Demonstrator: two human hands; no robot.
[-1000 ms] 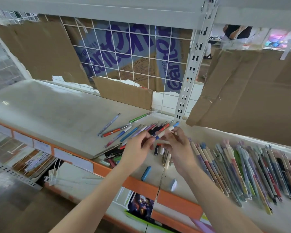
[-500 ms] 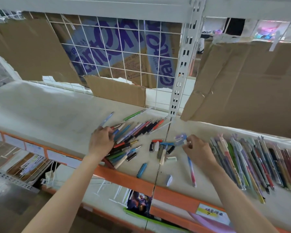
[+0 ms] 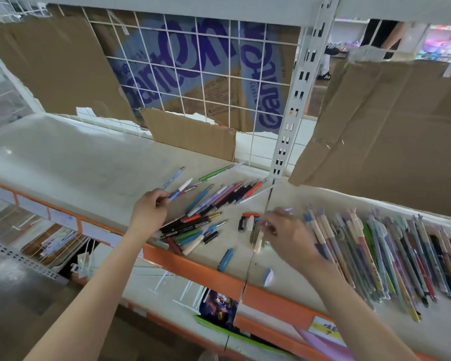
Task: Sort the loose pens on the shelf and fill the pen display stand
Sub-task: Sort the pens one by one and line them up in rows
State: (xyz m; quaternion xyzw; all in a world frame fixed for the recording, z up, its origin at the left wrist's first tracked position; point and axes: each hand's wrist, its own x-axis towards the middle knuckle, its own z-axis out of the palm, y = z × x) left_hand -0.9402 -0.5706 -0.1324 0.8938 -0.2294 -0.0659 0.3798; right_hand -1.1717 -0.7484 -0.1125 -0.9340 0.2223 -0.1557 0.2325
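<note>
A blue pen is pinched at its end by the left hand. The right hand is blurred (grip cannot be told). Light, stiff, slippery pens are best taken mid-barrel.

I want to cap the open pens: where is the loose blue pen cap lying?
In the head view, the blue pen cap lies alone near the shelf's orange front edge, left of the shelf seam, below and between the two hands.

Orange shelf edge — cardboard lettered purple (on brown).
</note>
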